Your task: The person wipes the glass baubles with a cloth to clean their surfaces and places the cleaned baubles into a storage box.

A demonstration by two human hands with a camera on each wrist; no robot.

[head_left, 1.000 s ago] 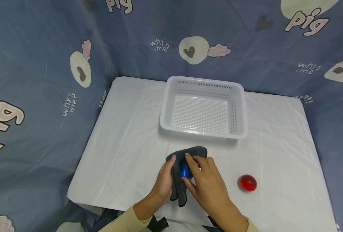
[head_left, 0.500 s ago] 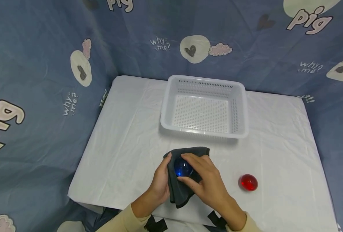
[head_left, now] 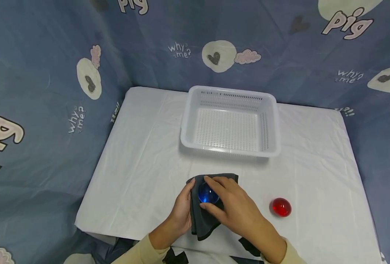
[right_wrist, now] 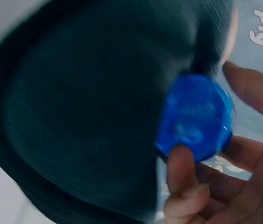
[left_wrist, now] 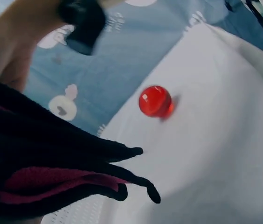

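Observation:
My left hand [head_left: 180, 211] grips a folded dark grey cloth [head_left: 204, 222], thumb along its upper left edge. Between the thumb and fingers of my right hand [head_left: 239, 209] is a clear blue ball [head_left: 208, 193], pinched against the cloth. Close up in the right wrist view, the blue ball [right_wrist: 197, 119] shines beside the cloth [right_wrist: 85, 107]. The left wrist view shows pink lining inside the folds of the cloth [left_wrist: 52, 135]. To the right of both hands, a clear red ball [head_left: 281, 207] lies on the white table.
Behind the hands stands a white perforated plastic basket [head_left: 229, 149] with nothing in it. A white cover [head_left: 142, 176] lies over the table. Blue printed curtains [head_left: 155, 44] hang around the table's back and sides.
The cloth was bunched around the blue ball and has opened out, so more of the ball shows. Both hands have shifted slightly left. The red ball has stayed in place.

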